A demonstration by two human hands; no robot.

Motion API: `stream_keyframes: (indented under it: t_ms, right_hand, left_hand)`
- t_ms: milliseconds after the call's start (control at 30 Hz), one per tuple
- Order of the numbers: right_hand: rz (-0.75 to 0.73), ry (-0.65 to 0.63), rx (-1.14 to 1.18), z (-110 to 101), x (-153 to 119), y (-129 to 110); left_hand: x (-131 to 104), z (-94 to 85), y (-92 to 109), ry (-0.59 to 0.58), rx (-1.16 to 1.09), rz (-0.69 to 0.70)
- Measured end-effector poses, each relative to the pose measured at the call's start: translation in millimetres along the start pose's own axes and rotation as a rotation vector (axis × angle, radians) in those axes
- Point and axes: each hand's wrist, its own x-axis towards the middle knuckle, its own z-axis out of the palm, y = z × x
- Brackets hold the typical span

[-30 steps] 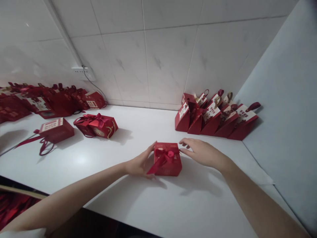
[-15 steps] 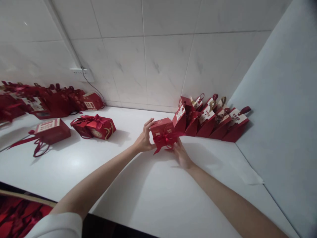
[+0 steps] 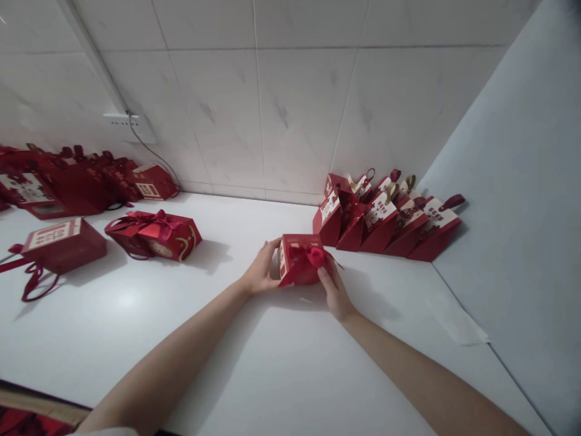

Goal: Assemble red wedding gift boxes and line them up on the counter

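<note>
A red gift box (image 3: 301, 257) with a ribbon bow (image 3: 315, 257) on its near face is between my hands, low at the white tabletop (image 3: 272, 363). My left hand (image 3: 263, 266) grips its left side, fingers behind and thumb at the lower front corner. At the right side, my right hand (image 3: 334, 286) holds the box with its thumb near the bow; some of its fingers are hidden behind the box. I cannot tell whether the box rests fully on the table.
Several red boxes with ribbon loops (image 3: 379, 221) stand at the right by the wall. To the left lie a bow-tied box (image 3: 157, 236) and a box with trailing ribbon (image 3: 66, 245). More red boxes (image 3: 77, 184) crowd behind, near a power socket (image 3: 129, 126).
The gift box has come down and turned, so its bow now faces me more squarely. Both hands moved with it, and the view has shifted slightly right.
</note>
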Motion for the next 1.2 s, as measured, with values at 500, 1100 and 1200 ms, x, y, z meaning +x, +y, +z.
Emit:
stream_keyframes:
  t_ms: [500,1100,1200]
  right_hand:
    - [-0.251,0.000,-0.119,-2.2,-13.9,-5.8]
    - [-0.476,-0.207,-0.417,0.6,-19.2,-79.8]
    - [-0.420,-0.229,-0.446,-2.1,-18.0,-94.2]
  left_hand:
    - [-0.4,-37.2,81.5,-0.021,0.053,-0.187]
    - [-9.5,-14.9,82.1,-0.186,-0.244,-0.091]
    - [-9.5,-15.7,84.2,-0.189,-0.197,-0.107]
